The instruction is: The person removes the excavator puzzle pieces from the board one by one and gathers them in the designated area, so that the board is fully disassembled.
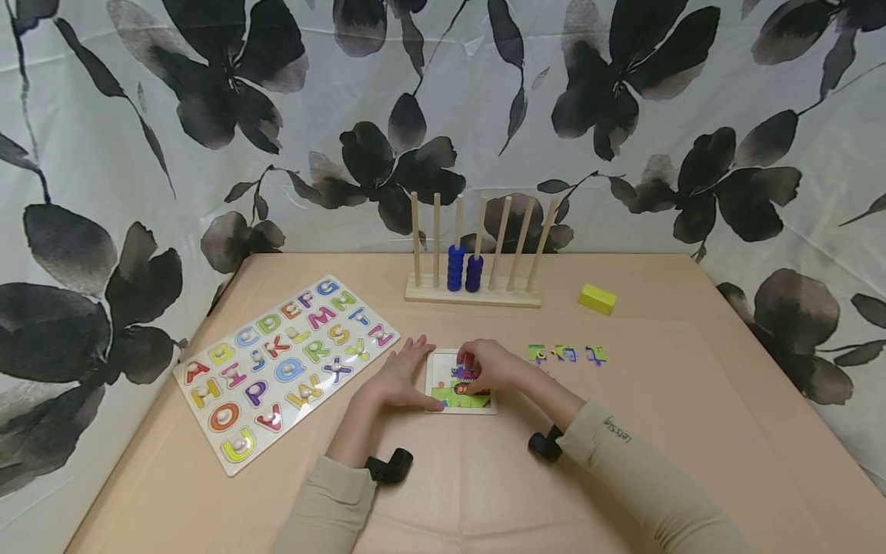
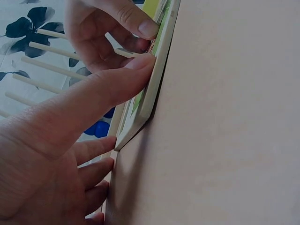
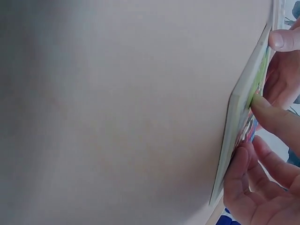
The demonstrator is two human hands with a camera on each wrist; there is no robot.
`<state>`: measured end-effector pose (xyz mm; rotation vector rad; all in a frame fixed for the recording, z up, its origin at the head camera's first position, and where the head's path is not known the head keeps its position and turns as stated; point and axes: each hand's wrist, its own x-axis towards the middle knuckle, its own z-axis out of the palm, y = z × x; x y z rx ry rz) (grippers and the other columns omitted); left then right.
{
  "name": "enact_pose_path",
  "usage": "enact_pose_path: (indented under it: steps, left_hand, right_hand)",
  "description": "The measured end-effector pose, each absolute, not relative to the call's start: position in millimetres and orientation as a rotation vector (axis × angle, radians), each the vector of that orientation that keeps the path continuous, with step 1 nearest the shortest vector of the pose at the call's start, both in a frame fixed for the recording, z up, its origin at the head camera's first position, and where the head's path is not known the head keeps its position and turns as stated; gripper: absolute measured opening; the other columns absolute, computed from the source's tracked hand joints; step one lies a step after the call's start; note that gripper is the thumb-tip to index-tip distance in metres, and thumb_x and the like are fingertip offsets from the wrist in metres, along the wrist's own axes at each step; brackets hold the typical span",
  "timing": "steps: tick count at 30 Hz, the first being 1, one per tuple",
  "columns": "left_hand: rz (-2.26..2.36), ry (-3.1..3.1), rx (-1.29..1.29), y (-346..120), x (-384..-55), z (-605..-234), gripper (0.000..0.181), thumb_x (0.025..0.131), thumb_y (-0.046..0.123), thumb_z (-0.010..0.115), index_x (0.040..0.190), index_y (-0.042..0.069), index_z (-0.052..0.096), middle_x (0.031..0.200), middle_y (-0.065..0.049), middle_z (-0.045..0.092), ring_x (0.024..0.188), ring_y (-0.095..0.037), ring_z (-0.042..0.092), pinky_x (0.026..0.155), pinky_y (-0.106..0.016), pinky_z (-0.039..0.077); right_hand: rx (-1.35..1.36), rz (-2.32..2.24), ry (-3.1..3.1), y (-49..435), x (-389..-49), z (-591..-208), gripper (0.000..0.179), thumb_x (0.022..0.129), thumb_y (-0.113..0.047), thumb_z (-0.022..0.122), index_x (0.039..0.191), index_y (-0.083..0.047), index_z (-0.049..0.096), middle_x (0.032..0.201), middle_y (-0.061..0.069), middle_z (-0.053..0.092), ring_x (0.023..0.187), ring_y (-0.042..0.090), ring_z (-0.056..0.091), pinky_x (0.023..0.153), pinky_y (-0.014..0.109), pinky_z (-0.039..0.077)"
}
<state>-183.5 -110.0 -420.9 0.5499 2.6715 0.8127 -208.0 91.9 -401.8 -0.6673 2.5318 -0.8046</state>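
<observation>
A small white-framed jigsaw tray (image 1: 450, 410) lies on the table with a green and blue picture partly filled in. My left hand (image 1: 401, 377) steadies it, thumb resting on the near left corner and nearly straight fingers spread beside the left edge. Over the picture, my right hand (image 1: 493, 365) pinches a colourful puzzle piece (image 3: 247, 129) between thumb and fingers, against the tray; the fingers hide much of it. To the right lie three loose pieces: one puzzle piece (image 1: 537, 353), a middle piece (image 1: 565, 353) and a far-right piece (image 1: 596, 355).
An alphabet board (image 1: 287, 369) with knobbed letters lies at the left. Behind the tray stands a wooden peg rack (image 1: 473, 295) with blue beads (image 1: 454, 269) on two of its pegs. A yellow block (image 1: 597, 299) sits at the back right.
</observation>
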Motion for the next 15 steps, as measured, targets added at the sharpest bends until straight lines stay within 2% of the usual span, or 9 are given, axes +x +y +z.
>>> enact_pose_path:
  steps: [15]
  left_hand:
    - [0.816,2.672,0.529,-109.7,-183.7,-421.1,0.102,0.061,0.04,0.083,0.141,0.005,0.03,0.151,-0.015,0.015,0.138,-0.032,0.006,0.11,-0.05,0.004]
  right_hand:
    - [-0.636,-0.869,2.524,94.4,-208.9,-404.4,0.037,0.067,-0.006,0.08,0.096,-0.004,0.059,0.079,0.004,0.054,0.069,0.014,0.049,0.057,0.02,0.044]
